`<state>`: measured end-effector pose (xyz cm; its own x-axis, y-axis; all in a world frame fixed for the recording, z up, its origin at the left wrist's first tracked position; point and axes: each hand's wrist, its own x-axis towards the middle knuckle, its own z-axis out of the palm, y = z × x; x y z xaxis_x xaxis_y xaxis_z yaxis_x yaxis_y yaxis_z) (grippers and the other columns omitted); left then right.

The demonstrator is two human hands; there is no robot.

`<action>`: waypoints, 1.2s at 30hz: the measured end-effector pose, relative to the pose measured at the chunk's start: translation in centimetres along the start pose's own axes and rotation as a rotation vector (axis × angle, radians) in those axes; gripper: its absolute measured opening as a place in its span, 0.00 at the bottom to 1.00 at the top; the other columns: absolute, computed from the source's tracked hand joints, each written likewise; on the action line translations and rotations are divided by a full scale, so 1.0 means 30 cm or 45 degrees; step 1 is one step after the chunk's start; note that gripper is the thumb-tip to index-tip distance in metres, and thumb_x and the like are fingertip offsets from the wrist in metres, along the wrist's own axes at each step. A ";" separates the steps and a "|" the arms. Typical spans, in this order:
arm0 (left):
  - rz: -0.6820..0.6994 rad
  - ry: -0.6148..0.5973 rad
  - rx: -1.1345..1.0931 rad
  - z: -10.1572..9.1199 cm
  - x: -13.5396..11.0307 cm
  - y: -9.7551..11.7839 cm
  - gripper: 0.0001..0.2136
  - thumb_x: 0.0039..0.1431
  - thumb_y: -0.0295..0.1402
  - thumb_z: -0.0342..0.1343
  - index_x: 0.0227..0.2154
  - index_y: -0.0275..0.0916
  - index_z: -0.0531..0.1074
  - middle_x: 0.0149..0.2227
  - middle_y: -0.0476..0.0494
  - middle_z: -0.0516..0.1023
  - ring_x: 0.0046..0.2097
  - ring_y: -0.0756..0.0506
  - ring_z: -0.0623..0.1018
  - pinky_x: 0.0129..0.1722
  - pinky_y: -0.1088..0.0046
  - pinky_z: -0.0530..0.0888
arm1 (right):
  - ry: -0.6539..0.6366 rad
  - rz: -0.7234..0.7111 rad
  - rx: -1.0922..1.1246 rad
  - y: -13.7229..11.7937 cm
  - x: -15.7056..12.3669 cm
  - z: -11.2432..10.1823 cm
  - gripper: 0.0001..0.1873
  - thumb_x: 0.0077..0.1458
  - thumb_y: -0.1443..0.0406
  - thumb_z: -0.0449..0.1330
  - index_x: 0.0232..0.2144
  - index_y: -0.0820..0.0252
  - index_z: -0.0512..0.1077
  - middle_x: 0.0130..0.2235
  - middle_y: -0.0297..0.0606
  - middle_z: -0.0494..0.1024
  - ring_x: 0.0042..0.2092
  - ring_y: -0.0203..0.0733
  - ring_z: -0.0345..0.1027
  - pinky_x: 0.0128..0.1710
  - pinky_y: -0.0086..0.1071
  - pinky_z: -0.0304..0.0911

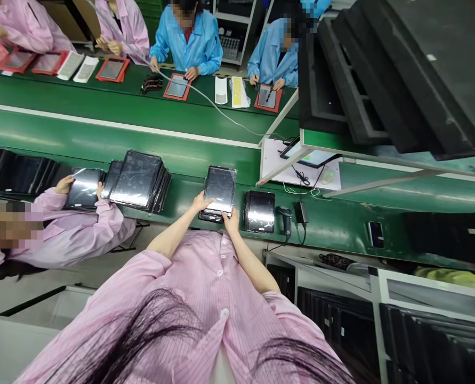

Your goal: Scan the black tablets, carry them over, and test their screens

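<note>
A tablet (pixel 220 186) with a glossy dark screen is held between my two hands, over another dark tablet at the bench edge. My left hand (pixel 201 202) grips its lower left side, the thumb lying on the screen. At the lower right corner, my right hand (pixel 231 219) is closed on the same tablet. To the right lies a small pile of wrapped tablets (pixel 260 210), apart from my hand. A taller stack of tablets (pixel 137 178) stands to the left.
A barcode scanner (pixel 284 220), a power adapter (pixel 301 212) and a phone (pixel 376 234) lie to the right. Behind them, a metal frame carries black foam trays (pixel 381 80). A co-worker (pixel 81 224) sits at left handling a tablet. Others work across the green bench (pixel 121 117).
</note>
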<state>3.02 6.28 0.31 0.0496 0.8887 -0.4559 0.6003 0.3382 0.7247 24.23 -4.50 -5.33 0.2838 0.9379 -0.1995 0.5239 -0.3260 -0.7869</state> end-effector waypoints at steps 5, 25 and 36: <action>0.010 -0.064 0.011 -0.023 -0.017 -0.012 0.40 0.60 0.50 0.74 0.71 0.40 0.71 0.68 0.32 0.81 0.69 0.32 0.79 0.69 0.58 0.73 | -0.047 -0.008 0.067 0.024 -0.001 -0.022 0.42 0.60 0.56 0.69 0.72 0.61 0.65 0.69 0.55 0.77 0.69 0.57 0.74 0.72 0.49 0.66; -0.005 -0.148 0.375 0.011 -0.142 -0.162 0.33 0.58 0.35 0.78 0.65 0.39 0.73 0.57 0.28 0.86 0.62 0.31 0.84 0.64 0.60 0.75 | -0.268 0.121 -0.455 -0.016 0.024 -0.039 0.44 0.60 0.56 0.76 0.71 0.62 0.66 0.53 0.55 0.87 0.56 0.62 0.83 0.59 0.44 0.73; -0.026 -0.141 0.342 0.009 -0.126 -0.163 0.34 0.64 0.35 0.73 0.70 0.40 0.69 0.56 0.29 0.87 0.61 0.30 0.84 0.63 0.60 0.75 | -0.229 0.143 -0.512 -0.024 -0.003 -0.021 0.41 0.71 0.51 0.67 0.76 0.64 0.62 0.50 0.61 0.87 0.54 0.66 0.83 0.61 0.50 0.70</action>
<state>0.11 1.20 -1.65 0.1136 0.8382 -0.5334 0.7914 0.2483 0.5586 24.32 -4.43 -4.37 0.2317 0.8882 -0.3968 0.7784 -0.4140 -0.4720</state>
